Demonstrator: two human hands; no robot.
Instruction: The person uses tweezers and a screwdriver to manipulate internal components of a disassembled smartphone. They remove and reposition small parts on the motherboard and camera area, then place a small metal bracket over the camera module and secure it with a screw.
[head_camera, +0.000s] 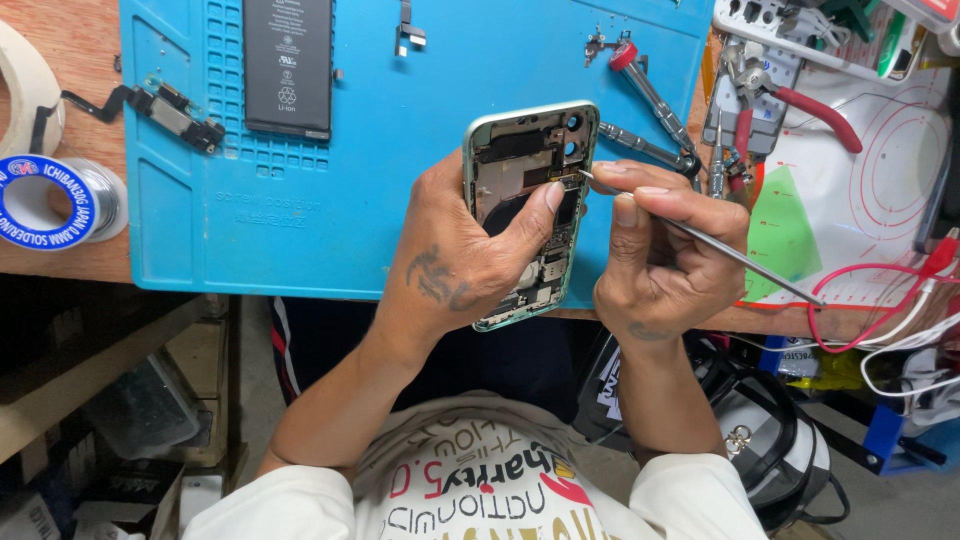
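Phone (527, 215), back off and innards bare, sits upright in the left hand (455, 262), whose grip is clamped on its edges, thumb pressed across the middle. Right hand (660, 250), at three o'clock of it, pinches a thin metal probe (700, 237), tip touching the board near the upper right corner. Phone looks light, stiff and fragile inside; hold it by the frame only. Blue mat (400, 150) on the bench carries a battery (288, 65) at eleven o'clock.
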